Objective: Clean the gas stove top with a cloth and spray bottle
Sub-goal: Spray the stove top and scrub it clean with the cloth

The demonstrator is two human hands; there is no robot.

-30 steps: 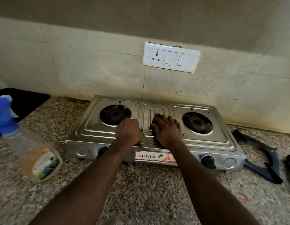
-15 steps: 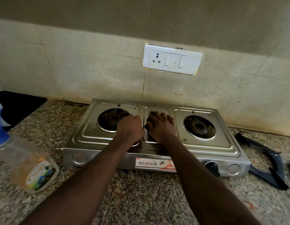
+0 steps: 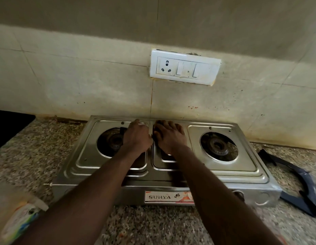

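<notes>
**Inspector:** Status of the gas stove?

**Onlooker:** Part done, in my judgement. One pan support is off and lies on the counter to the right. The right hand, fingers spread, presses a dark cloth onto the centre panel near the back edge. The left hand, curled with nothing seen in it, rests just beside. The outer panels and front look unwiped.

**Inspector:** Containers?

**Onlooker:** One. The spray bottle stands at the counter's near left, apart from both hands. It is blurred; it holds amber liquid, level unclear.
</notes>
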